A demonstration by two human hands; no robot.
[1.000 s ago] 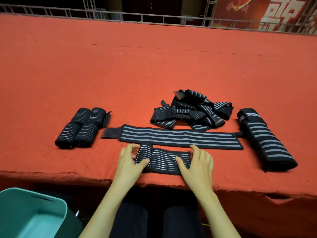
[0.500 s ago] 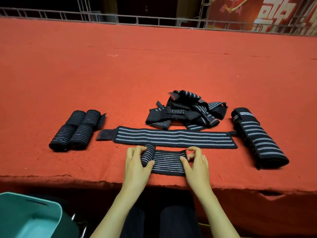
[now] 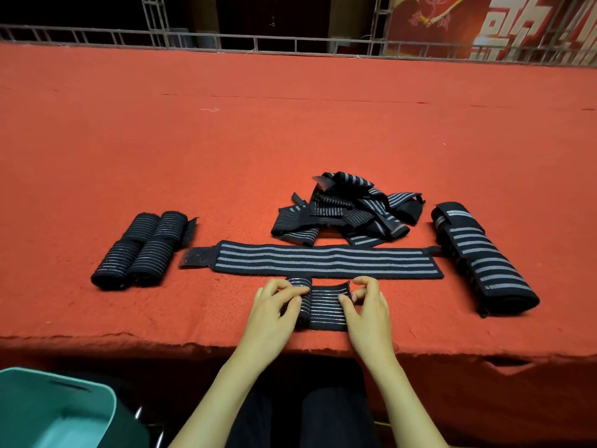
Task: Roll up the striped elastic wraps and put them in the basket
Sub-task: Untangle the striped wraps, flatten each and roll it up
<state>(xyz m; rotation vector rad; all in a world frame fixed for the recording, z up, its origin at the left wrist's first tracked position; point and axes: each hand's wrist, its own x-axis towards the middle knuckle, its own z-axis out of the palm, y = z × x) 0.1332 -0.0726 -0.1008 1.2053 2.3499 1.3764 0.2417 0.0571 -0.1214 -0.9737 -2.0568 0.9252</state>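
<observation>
Black, grey-striped elastic wrap (image 3: 326, 308), just beside the long flat striped wrap (image 3: 323, 261): my left hand (image 3: 274, 315) grips its roll, my right hand (image 3: 368, 318) pinches the loose end. Next: roll tightly rightward.

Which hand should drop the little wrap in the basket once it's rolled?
Left, probably: the left hand grips the rolled end of the small wrap, and the basket sits low on that same side.

One view, worn on your head; it faces forward and down, close over the near edge of the counter (image 3: 161, 140), left hand (image 3: 274, 315) and right hand (image 3: 368, 318) low at centre; the far railing (image 3: 256, 43) lies at its top
</observation>
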